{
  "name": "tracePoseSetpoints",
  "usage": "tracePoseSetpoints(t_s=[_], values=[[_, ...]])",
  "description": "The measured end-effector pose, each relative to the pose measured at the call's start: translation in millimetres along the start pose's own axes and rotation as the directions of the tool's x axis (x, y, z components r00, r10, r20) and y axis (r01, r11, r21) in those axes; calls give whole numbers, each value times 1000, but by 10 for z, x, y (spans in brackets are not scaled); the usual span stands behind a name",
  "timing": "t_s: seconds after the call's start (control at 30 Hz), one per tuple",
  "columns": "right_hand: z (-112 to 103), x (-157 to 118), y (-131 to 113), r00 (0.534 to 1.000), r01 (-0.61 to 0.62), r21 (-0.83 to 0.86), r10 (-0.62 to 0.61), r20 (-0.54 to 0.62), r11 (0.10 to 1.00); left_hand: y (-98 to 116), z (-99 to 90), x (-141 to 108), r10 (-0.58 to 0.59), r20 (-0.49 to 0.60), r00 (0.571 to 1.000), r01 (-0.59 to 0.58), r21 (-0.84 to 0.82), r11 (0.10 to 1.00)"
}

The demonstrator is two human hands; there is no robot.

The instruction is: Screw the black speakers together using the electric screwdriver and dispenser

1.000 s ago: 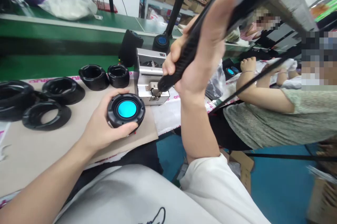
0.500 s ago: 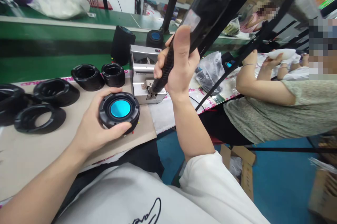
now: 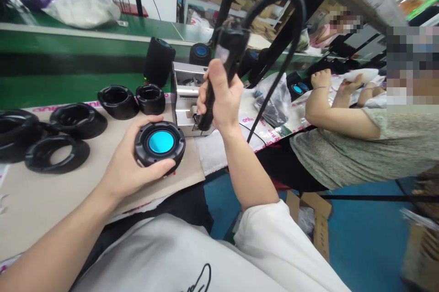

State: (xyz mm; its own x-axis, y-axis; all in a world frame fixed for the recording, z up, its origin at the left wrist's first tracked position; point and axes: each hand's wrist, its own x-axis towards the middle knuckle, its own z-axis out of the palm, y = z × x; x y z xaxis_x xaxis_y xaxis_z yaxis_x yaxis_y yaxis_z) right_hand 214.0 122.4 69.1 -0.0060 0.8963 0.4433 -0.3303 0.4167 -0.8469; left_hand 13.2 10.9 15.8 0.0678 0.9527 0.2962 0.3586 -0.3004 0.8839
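My left hand [image 3: 128,161] is wrapped round a round black speaker [image 3: 161,142] with a shiny blue centre, which faces up over the beige board. My right hand [image 3: 224,98] grips a black electric screwdriver [image 3: 231,47], its cable looping up and over to the right. The screwdriver's lower end is at the front of a silver screw feeder [image 3: 187,86]; whether its tip touches the feeder I cannot tell. Several empty black rings [image 3: 78,119] stand on the board to the left of the speaker.
Behind the feeder stand two black cylindrical speakers [image 3: 159,61] with blue tops. A clear plastic bag [image 3: 274,95] with dark contents lies to the right, near a co-worker's arm [image 3: 338,114]. A white bag [image 3: 84,4] rests on the green ledge. Open cardboard boxes [image 3: 320,232] are on the floor.
My right hand and the screwdriver have moved slightly left, and the screwdriver is more upright. My left hand still holds the speaker, with the view shifted a little.
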Motion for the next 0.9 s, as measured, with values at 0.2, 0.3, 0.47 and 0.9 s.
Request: tracePoseSetpoints(t_s=[0.2, 0.3, 0.47, 0.9], values=[[37, 47, -306, 976, 209, -15, -210, -59, 978, 2, -1, 3, -9, 1, 1000, 9, -5, 1000], [50, 102, -147, 976, 205, -58, -208, -61, 977, 12, 3, -4, -30, 3, 1000, 30, -6, 1000], [75, 68, 72, 983, 139, -140, -154, -101, 980, 14, 10, -5, -20, 7, 1000, 20, -2, 1000], [24, -25, -110, 998, 5, -53, -9, -68, 999, 39, 5, 0, -40, 10, 999, 40, -2, 999]])
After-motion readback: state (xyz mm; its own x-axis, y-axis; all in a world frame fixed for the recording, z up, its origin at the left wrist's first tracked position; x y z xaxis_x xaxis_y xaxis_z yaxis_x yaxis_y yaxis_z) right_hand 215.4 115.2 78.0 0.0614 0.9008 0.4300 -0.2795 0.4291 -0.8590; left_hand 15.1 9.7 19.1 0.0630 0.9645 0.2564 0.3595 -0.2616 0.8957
